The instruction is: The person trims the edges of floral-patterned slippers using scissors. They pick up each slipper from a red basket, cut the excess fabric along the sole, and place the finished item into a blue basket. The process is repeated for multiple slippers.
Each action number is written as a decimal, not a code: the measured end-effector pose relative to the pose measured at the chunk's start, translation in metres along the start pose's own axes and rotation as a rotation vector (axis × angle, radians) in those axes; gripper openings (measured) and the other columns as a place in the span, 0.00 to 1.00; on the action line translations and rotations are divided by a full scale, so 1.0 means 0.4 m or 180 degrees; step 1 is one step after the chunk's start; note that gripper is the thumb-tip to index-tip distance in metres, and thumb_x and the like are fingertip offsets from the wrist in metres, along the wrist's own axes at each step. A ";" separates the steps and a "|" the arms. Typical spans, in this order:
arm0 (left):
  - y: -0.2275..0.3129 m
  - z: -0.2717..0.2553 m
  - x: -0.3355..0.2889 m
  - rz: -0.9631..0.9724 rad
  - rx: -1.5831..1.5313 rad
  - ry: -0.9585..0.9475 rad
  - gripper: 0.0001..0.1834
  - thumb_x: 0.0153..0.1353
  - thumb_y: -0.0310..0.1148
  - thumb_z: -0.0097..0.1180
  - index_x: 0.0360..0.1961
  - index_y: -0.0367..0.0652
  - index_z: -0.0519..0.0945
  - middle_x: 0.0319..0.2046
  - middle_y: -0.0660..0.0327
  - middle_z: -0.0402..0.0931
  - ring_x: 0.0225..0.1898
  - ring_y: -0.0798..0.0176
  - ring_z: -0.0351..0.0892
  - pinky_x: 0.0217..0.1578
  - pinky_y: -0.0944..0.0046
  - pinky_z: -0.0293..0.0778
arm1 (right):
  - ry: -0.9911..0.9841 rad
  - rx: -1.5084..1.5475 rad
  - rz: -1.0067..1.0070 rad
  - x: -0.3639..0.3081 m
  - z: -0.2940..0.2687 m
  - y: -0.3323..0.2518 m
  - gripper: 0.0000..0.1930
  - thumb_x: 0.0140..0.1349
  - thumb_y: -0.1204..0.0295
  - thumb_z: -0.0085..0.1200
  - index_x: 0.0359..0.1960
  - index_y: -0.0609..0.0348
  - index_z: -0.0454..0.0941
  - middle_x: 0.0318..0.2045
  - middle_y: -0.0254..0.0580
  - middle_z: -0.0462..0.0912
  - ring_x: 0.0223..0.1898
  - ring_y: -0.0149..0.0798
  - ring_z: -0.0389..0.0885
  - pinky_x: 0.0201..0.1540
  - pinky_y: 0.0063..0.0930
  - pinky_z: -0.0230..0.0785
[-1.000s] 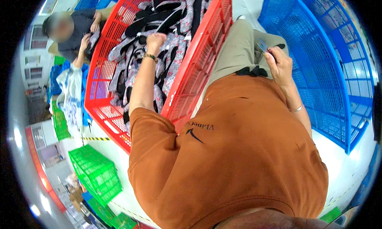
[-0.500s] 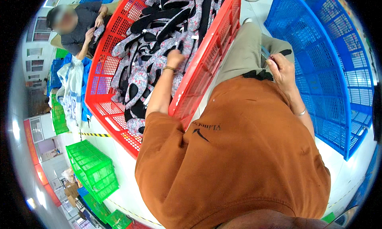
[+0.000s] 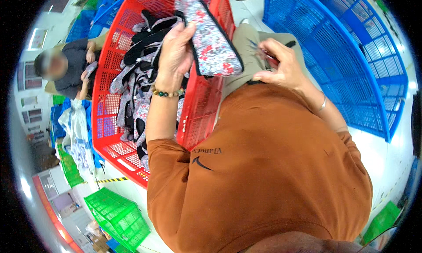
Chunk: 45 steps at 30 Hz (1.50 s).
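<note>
Raised over the edge of the red plastic crate (image 3: 204, 108), my left hand (image 3: 175, 55) pinches a long floral fabric piece (image 3: 212, 42) between thumb and fingers. The piece is grey-white with red flowers, bound in black, and its wide end points toward my right hand. Curled above my lap, my right hand (image 3: 285, 65) holds a small red-handled tool (image 3: 269, 58); motion blur hides its exact kind. It is just beside the fabric's wide end, with a narrow gap between them. Many similar floral and black pieces (image 3: 143, 72) lie heaped in the crate.
Tall blue mesh crates (image 3: 325, 50) stand close on my right. Across the red crate, a person (image 3: 72, 68) handles a similar piece. A green crate (image 3: 118, 218) sits on the floor at lower left, near white sacks (image 3: 77, 125) and yellow-black floor tape (image 3: 112, 180).
My left hand has come up out of the pile with one floral piece and moved it toward my right hand. My right hand has shifted left with its tool. The view has swung slightly.
</note>
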<state>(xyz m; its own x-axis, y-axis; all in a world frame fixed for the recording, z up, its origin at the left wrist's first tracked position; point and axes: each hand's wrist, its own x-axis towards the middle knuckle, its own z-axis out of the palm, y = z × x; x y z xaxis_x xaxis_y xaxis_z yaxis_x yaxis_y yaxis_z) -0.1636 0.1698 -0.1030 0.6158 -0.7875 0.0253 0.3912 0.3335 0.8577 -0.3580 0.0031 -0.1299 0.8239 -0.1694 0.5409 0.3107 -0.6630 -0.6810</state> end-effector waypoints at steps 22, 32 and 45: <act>-0.225 0.045 -0.048 -0.1342 0.0807 -0.1277 0.06 0.53 0.31 0.59 0.26 0.40 0.77 0.23 0.69 0.74 0.25 0.75 0.70 0.29 0.75 0.66 | -0.0406 -0.0664 0.0394 -0.129 -0.053 0.034 0.17 0.54 0.59 0.55 0.24 0.63 0.72 0.22 0.48 0.74 0.22 0.48 0.72 0.24 0.35 0.63; -0.215 0.029 -0.008 -0.1175 0.0715 -0.2311 0.16 0.52 0.26 0.55 0.44 0.32 0.75 0.38 0.58 0.77 0.39 0.69 0.76 0.43 0.72 0.70 | -0.0653 -0.1888 -0.0347 -0.129 -0.109 -0.004 0.17 0.52 0.54 0.55 0.23 0.56 0.73 0.19 0.38 0.70 0.19 0.39 0.73 0.18 0.29 0.63; -0.238 0.034 -0.008 -0.0997 0.0535 -0.2244 0.20 0.47 0.26 0.62 0.42 0.37 0.72 0.35 0.64 0.75 0.37 0.73 0.74 0.41 0.74 0.70 | -0.1000 -0.1733 -0.0244 -0.082 -0.095 0.007 0.19 0.53 0.52 0.52 0.20 0.57 0.72 0.18 0.39 0.71 0.20 0.43 0.73 0.18 0.32 0.63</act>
<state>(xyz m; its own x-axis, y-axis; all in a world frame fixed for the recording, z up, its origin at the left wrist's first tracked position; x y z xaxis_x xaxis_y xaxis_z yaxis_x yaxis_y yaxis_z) -0.2123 0.1336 -0.1776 -0.1070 -0.9934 0.0410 0.3315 0.0032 0.9434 -0.4022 -0.0207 -0.1308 0.9344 0.0605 0.3511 0.1568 -0.9547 -0.2528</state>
